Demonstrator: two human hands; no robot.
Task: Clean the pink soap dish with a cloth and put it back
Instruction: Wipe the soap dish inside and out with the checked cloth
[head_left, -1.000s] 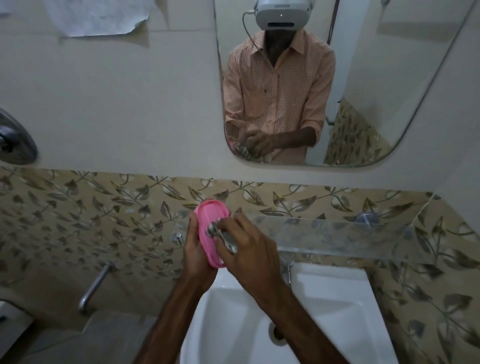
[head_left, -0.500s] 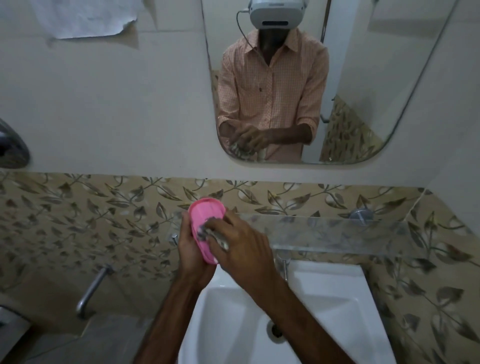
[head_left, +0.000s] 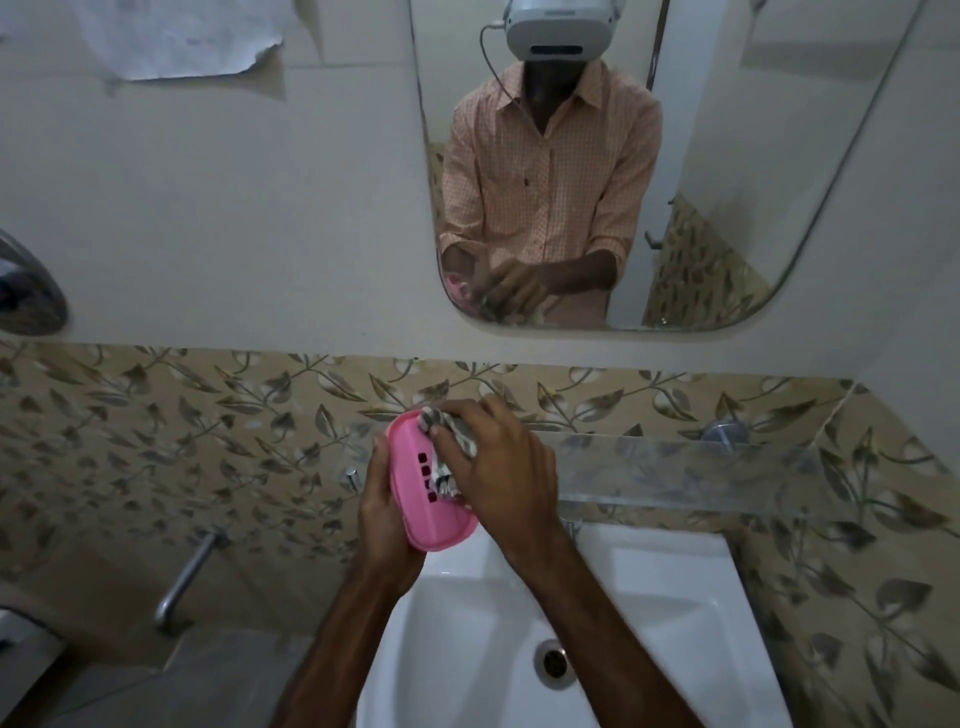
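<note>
**Dish held over the sink, cloth pressed to it**

The pink dish (head_left: 423, 499) is in the air above the sink's (head_left: 649, 623) back left corner. It is tilted on edge, so its broad face with a short row of slots looks toward the camera.

The left hand (head_left: 387, 512) grasps the dish from the side away from the sink bowl, with the palm behind it and the fingers wrapped round its rim. The right hand (head_left: 498, 467) comes in from above the bowl and clenches a bunched, grey-and-white patterned cloth (head_left: 447, 441). Its fingers press the cloth against the dish's face, right beside the slots and up toward the top edge. Both forearms reach in over the sink's front.

The drain (head_left: 553, 660) sits low in the bowl, well below the hands. A glass shelf (head_left: 675, 462) runs along the leaf-patterned wall just behind the sink. A mirror (head_left: 727, 156) hangs above the sink and reflects a person in a checked shirt with hands together. A metal tap (head_left: 189, 577) juts from the wall to the left of the sink. A torn paper (head_left: 182, 41) is stuck high on the wall, far up and left of it.
</note>
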